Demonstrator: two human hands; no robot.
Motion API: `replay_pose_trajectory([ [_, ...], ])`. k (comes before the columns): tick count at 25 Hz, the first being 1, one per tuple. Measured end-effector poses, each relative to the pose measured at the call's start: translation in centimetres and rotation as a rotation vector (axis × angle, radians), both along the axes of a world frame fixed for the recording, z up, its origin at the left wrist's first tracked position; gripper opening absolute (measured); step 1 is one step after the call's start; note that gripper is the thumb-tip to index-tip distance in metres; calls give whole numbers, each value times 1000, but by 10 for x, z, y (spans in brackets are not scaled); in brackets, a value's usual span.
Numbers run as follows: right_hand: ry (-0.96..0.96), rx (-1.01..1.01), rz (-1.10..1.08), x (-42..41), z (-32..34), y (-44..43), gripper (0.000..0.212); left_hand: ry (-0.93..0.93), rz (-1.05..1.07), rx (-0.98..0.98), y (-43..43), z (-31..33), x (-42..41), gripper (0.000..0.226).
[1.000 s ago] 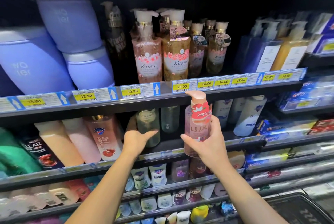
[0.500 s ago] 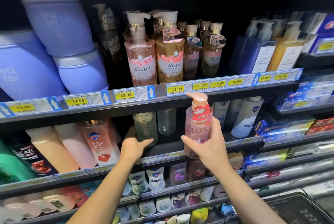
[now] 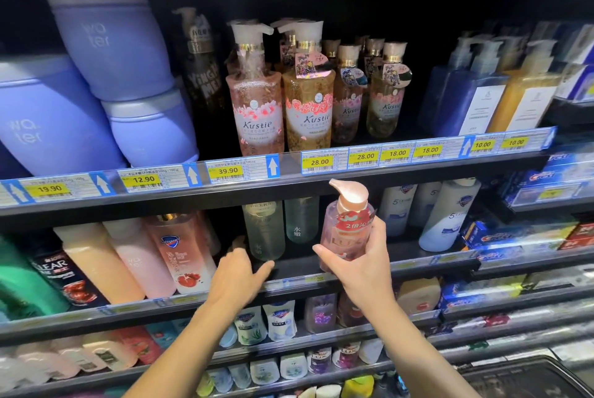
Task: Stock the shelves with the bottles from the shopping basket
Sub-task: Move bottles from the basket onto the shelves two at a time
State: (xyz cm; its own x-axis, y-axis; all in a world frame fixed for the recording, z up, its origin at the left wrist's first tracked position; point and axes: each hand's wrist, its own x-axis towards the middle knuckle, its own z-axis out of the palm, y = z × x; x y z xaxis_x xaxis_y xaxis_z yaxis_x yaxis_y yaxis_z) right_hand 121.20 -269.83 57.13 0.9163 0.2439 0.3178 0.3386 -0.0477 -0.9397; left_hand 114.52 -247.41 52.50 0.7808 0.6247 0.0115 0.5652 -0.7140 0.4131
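Right hand (image 3: 363, 264) grips pink LUX pump bottle (image 3: 348, 230), fingers and thumb curled round its lower body. The bottle is upright, in the air just in front of middle shelf (image 3: 418, 258), with the pump head just under price rail (image 3: 225, 172) of the shelf above. Its base is hidden behind the palm, but it sits forward of the shelf lip, so it's not stocked yet

Left hand (image 3: 238, 275) is spread with the thumb out, holding nothing, reaching into the same shelf just left of the held bottle. The thumb tip is near the foot of pale green bottle (image 3: 265, 230); touching or not, cannot tell, blurred

Behind the held bottle there's a dark bare stretch of shelf between the green bottles and white bottles (image 3: 450, 217), probably the slot

Progress, as a judgement: mid-placement of this one bottle, with the free hand likely making room or steadying neighbours. Left for this bottle: push in, set down, let go

Shopping basket (image 3: 527, 378) shows only as a dark corner bottom right, contents out of view, so the count of bottles left cannot be told. Surrounding shelves look mostly full, with similar small LUX bottles (image 3: 345, 356) on a lower shelf
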Motion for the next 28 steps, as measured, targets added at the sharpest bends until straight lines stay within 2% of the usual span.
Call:
replay_pose_trajectory([
  [5, 9, -76, 76, 8, -15, 29, 80, 53, -127, 280, -3, -23, -12, 55],
  [10, 23, -183, 104, 16, -36, 46, 68, 24, -129, 373, -3, -29, -13, 81],
  [16, 97, -260, 78, 24, -47, 57, 61, 15, -100, 378, -2, -33, -11, 74],
  [20, 154, -372, 64, 34, -42, 54, 70, 0, -101, 392, -2, -37, -11, 68],
  [24, 135, -586, 113, 41, -37, 42, 85, 16, -108, 416, -1, -40, -11, 61],
  [28, 8, -778, 60, 38, -40, 32, 67, -2, -107, 434, -2, -41, -10, 61],
])
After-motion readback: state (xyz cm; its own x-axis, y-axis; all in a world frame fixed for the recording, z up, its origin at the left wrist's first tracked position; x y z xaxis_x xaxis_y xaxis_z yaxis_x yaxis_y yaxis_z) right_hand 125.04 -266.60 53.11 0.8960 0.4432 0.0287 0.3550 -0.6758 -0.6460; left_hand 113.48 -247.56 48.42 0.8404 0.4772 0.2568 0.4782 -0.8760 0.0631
